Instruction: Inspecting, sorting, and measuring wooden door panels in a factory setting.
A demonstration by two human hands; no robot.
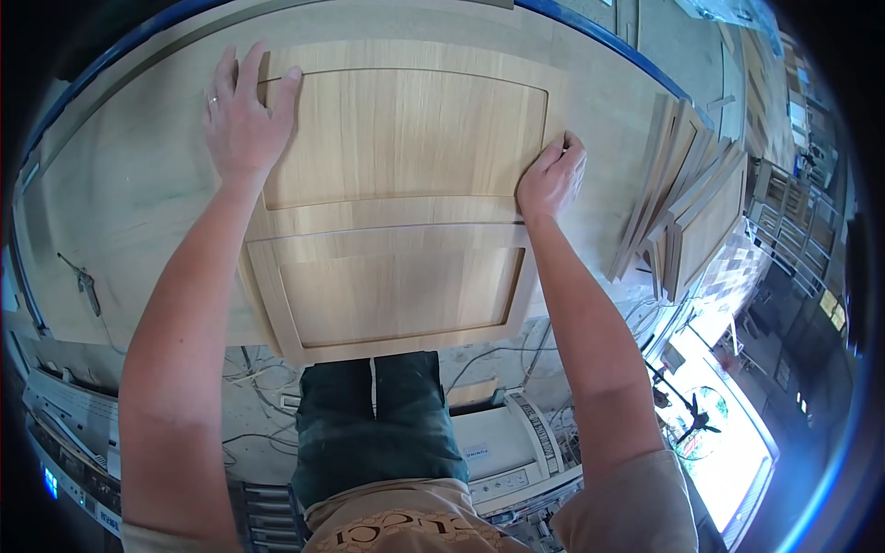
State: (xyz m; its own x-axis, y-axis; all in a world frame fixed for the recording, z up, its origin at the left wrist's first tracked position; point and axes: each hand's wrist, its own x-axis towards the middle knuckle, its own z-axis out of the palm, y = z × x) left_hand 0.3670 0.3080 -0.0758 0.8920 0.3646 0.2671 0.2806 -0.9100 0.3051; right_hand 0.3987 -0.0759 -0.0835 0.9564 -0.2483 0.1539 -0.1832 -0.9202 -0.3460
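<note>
Two light wood-grain cabinet doors with recessed panels lie on the table in front of me. The far door (406, 138) meets or overlaps the near door (396, 295) along a slightly curved seam; the near one reaches the table's front edge by my legs. At the far door's upper left corner, my left hand (244, 124) rests with fingers stretched and spread, a ring on one of them. My right hand (553, 175) is at the far door's right edge, its fingers curled against the side. Part of that grip is hidden behind the hand.
Several more wooden door panels (687, 194) lean in an overlapping stack on the table's right. A small metal tool, seemingly an air blow gun (83, 284), lies at the left. Loose cables and machine parts sit below the front edge. A fan (696, 419) stands lower right.
</note>
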